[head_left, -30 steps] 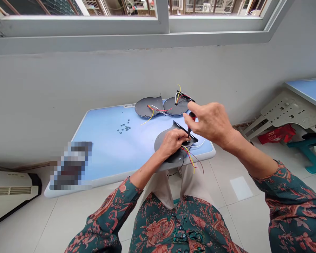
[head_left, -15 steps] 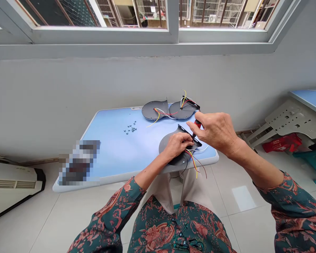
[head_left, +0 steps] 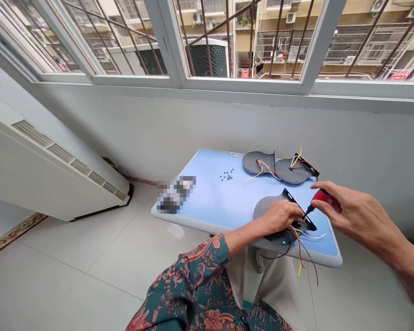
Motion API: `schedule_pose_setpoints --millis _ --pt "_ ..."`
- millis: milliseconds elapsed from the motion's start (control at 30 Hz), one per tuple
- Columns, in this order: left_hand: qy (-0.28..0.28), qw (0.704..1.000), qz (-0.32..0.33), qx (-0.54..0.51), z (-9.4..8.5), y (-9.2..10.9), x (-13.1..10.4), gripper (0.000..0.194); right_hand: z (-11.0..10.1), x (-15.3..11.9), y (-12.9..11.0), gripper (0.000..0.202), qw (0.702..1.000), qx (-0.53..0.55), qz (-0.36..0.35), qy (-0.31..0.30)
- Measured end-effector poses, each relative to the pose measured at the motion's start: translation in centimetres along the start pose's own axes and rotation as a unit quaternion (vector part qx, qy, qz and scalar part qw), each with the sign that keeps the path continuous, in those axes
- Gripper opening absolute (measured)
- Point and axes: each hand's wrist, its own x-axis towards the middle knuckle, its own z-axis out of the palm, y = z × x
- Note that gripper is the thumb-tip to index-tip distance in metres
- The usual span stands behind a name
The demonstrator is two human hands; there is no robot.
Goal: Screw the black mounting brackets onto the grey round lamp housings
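Observation:
My right hand [head_left: 348, 207] is closed around a screwdriver [head_left: 319, 197] with a red and black handle. Its dark shaft slants down to the left, its tip close to the black slotted bracket [head_left: 290, 196] of a grey round-ended plate [head_left: 264, 207]. On that plate rests my left hand [head_left: 282, 215], thumb and fingers pinched by the bracket at the screwdriver's tip; anything between them is hidden. Red, yellow, white and dark wires [head_left: 299, 257] trail from the plate over the table's front edge.
Two similar wired plates, one at left [head_left: 255, 162] and one at right [head_left: 295, 174], lie along the table's back edge. Several small screws [head_left: 227, 176] are scattered on the blue table [head_left: 214, 202]. A blurred patch [head_left: 177, 195] covers something at its left end. Behind is a windowed wall.
The view has turned left and up, so the table sits further right. The screwdriver has gone from nearly upright to leaning right, my right hand lower beside the bracket. My left hand still pinches there.

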Motion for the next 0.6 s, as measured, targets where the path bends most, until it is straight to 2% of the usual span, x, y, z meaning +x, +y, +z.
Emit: schedule_pose_setpoints --millis 100,233,333,400,433,500,567,600 --pt "-0.001 1.0 -0.001 0.002 0.2 -0.2 0.0 0.016 0.2 -0.3 -0.2 0.018 1.0 0.017 0.015 0.011" --pt "0.0 1.0 -0.008 0.004 0.6 -0.4 0.1 0.017 1.7 -1.0 -1.7 0.029 0.985 -0.11 0.096 0.095" --pt "0.004 1.0 -0.013 -0.012 1.0 -0.3 0.3 0.017 2.6 -1.2 -2.6 0.033 0.971 -0.161 0.143 0.108" --pt "-0.001 0.999 -0.006 -0.054 0.8 -0.3 0.3 0.016 2.5 -1.2 -2.6 0.033 0.973 -0.142 0.149 0.103" --pt "0.003 0.996 0.0 -0.084 0.3 -0.4 0.2 0.016 2.3 -1.2 -2.4 0.034 0.977 -0.114 0.151 0.103" --pt "0.05 0.99 0.003 -0.133 -1.6 -1.3 -0.5 0.018 1.5 -1.3 -1.8 0.037 0.977 -0.043 0.171 0.12" --pt "0.162 0.979 -0.042 -0.116 -4.7 -3.1 -1.8 0.014 0.6 -1.6 -1.2 0.04 0.962 0.009 0.22 0.163" --pt "0.211 0.971 -0.089 -0.073 -6.6 -4.4 -2.6 0.014 0.2 -1.9 -1.0 0.041 0.952 0.026 0.246 0.183"
